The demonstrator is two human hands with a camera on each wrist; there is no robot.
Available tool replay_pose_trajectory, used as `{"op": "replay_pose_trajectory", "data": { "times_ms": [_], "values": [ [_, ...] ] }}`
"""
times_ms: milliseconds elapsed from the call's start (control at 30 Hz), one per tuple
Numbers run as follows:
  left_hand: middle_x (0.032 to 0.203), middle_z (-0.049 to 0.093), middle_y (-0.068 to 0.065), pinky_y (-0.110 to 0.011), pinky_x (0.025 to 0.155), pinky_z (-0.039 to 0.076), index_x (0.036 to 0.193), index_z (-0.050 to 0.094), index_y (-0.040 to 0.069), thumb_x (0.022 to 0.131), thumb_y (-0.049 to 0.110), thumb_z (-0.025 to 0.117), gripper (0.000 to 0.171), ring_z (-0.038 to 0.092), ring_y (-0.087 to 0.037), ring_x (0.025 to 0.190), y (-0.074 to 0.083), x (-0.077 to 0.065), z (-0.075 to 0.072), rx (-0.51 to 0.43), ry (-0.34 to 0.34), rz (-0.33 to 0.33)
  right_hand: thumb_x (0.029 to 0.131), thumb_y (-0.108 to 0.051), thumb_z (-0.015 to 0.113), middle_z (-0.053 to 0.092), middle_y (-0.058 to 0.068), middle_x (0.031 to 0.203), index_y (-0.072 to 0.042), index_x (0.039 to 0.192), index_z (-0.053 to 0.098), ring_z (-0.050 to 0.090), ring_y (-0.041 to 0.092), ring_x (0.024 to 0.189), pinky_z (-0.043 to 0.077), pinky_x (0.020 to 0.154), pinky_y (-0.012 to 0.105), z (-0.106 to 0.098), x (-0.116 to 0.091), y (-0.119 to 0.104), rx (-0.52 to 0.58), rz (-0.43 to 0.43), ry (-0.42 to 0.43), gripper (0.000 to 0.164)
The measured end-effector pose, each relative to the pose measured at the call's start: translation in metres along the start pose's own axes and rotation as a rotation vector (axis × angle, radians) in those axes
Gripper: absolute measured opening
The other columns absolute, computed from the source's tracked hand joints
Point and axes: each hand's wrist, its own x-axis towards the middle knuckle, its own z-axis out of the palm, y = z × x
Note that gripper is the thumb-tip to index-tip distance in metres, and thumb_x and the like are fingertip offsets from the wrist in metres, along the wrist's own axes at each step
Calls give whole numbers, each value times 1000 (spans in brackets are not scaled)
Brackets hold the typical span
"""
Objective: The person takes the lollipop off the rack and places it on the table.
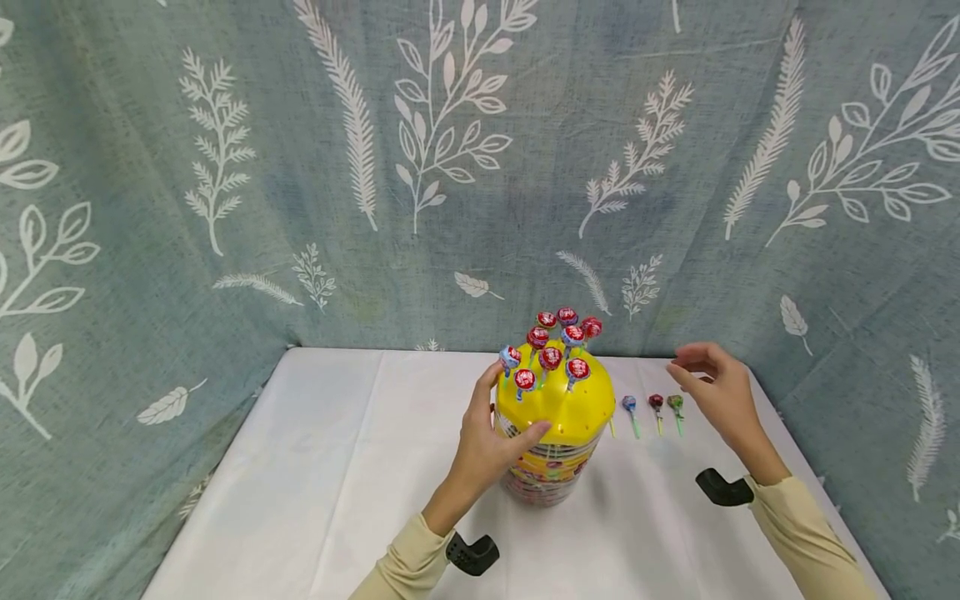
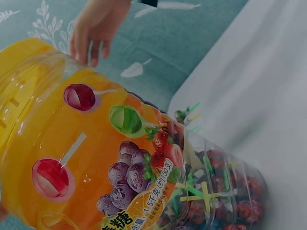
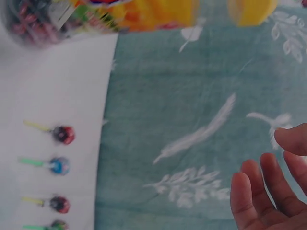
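Jar (image 1: pixel 551 468) stands on table (image 1: pixel 360 442), approx 5 o'clock from middle of head view, yellow lid (image 1: pixel 561 402) on top w/ 9 lollipops (image 1: pixel 550 358) stuck in it. Clear plastic, prob. thin & a bit springy; the candy seen low inside should give some wt at the base, so mod. heavy, not fragile. Smooth wall = likely slippery; best hold is round lid rim, clear of the sticks.

Loose lollipops (image 1: pixel 657 402) lie in a row at jar's 3 o'clock: light, hard heads, slick wrappers, thin sticks that could bend. Pinch by head or stick just below it.

L hand (image 1: pixel 483 442) at lid's 8 o'clock: thumb across front edge, fingers round the far L side, so clamped on jar at the lid, spread wide. R hand (image 1: pixel 716 392) hangs in air at lid's 3 o'clock, beyond the row; fingers loosely bent, thumb apart from them per R wrist view, nothing held, touching nothing.
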Motion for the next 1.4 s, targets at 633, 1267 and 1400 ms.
{"op": "replay_pose_trajectory", "data": {
  "times_ms": [633, 1267, 1400],
  "values": [
    [137, 44, -7, -43, 87, 45, 145, 31, 14, 75, 20, 79, 85, 49, -22, 115, -11, 1, 5, 8, 32, 23, 84, -4, 69, 62, 14, 102, 1, 111, 59, 60, 6, 89, 48, 71, 16, -1, -2, -63, 162, -96, -21, 29],
    [137, 42, 12, -37, 85, 47, 145, 25, 35, 75, 41, 78, 87, 50, -14, 111, -48, 4, 11, 16, 27, 30, 81, 13, 65, 60, 25, 102, 10, 115, 51, 59, 41, 93, 52, 77, 22, 37, 9, -131, 320, -210, -147, 37],
    [137, 42, 11, -38, 85, 46, 145, 25, 35, 76, 41, 77, 87, 50, -14, 112, -48, 3, 11, 18, 30, 39, 80, 14, 65, 60, 24, 100, 11, 115, 49, 59, 42, 91, 53, 75, 24, 47, 12, -131, 345, -211, -135, 39]
  ]
}}
